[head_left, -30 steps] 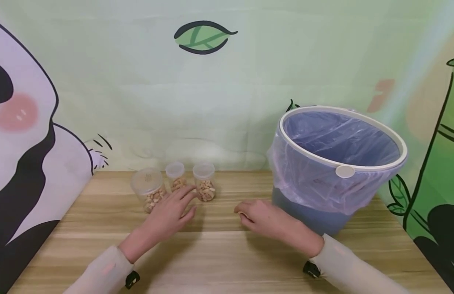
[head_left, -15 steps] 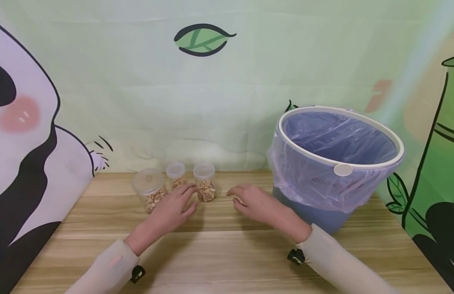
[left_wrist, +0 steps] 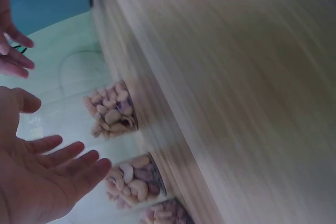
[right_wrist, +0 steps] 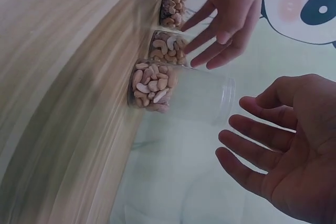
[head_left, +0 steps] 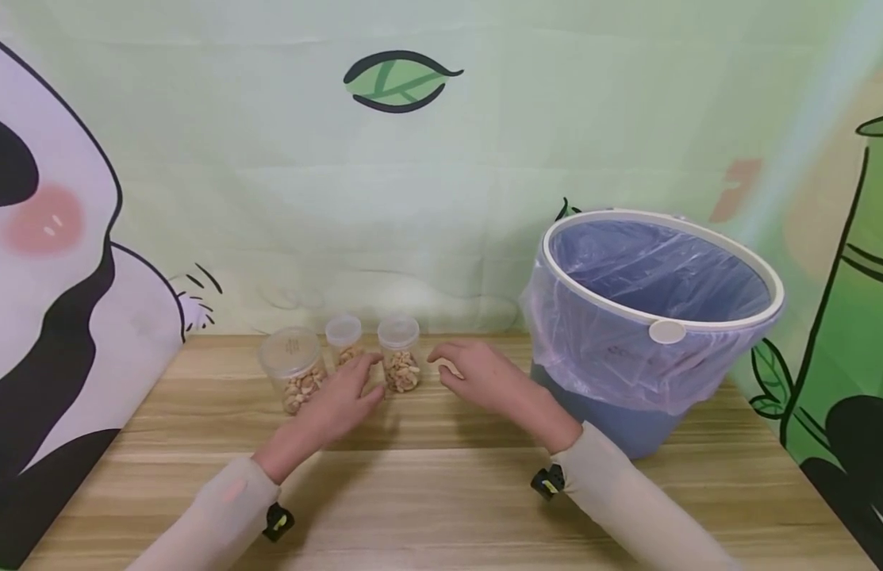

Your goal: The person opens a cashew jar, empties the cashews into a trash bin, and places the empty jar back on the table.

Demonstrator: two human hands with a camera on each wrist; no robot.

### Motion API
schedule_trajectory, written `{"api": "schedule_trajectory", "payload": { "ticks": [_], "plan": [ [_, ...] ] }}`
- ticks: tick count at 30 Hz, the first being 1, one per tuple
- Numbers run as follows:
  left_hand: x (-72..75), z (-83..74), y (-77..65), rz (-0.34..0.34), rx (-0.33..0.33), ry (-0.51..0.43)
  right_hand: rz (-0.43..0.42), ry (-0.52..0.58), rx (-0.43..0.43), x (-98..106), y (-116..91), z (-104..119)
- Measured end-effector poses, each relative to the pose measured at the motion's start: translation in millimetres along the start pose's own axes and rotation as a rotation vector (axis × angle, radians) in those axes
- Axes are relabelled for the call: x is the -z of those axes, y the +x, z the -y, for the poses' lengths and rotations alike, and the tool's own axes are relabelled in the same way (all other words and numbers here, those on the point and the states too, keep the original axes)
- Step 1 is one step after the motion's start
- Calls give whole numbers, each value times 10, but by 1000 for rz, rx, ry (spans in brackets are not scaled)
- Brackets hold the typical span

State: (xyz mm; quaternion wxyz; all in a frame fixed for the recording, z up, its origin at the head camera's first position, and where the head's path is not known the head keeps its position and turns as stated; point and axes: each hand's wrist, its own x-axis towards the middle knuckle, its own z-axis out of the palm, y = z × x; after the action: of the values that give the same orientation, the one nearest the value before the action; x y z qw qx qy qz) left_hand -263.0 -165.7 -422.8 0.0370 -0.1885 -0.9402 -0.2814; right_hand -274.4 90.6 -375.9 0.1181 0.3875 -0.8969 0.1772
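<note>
Three clear lidded jars, each part filled with cashews, stand upright in a loose row at the back of the table. The wide jar (head_left: 293, 366) is leftmost, a small jar (head_left: 343, 331) comes in the middle, and another jar (head_left: 399, 357) is on the right. My left hand (head_left: 337, 404) hovers in front of them with relaxed fingers, partly hiding the wide and middle jars. Just right of the right jar is my right hand (head_left: 487, 381), its fingers bent loosely and apart from the glass. In the right wrist view a gap separates my right fingers (right_wrist: 252, 150) from that jar's lid (right_wrist: 227, 100).
A blue bin (head_left: 612, 428) with a white rim and a pinkish plastic liner (head_left: 627, 365) stands at the right of the wooden table (head_left: 427, 500). Behind rises a printed cloth backdrop (head_left: 441, 198) with a panda and leaves.
My right hand has moved left and a little away from me, closer to the right jar. My left hand has hardly moved, and the jars stand as before.
</note>
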Motion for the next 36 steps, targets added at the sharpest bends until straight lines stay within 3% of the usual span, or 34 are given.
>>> {"api": "schedule_trajectory", "payload": {
  "ticks": [3, 7, 17, 28, 36],
  "plan": [
    [-5, -33, 22, -6, 63, -123, 17, 12, -20, -14, 60, -5],
    [-53, -65, 62, -34, 90, -265, 39, 47, -78, -18, 149, -3],
    [-374, -66, 226, -123, 153, -614, 46, 109, -160, -9, 360, -21],
    [-738, -119, 464, -386, 205, -710, 34, 136, -226, -6, 540, -41],
    [-841, -210, 539, -506, 287, -703, 18, 126, -288, -18, 679, -20]
  ]
}}
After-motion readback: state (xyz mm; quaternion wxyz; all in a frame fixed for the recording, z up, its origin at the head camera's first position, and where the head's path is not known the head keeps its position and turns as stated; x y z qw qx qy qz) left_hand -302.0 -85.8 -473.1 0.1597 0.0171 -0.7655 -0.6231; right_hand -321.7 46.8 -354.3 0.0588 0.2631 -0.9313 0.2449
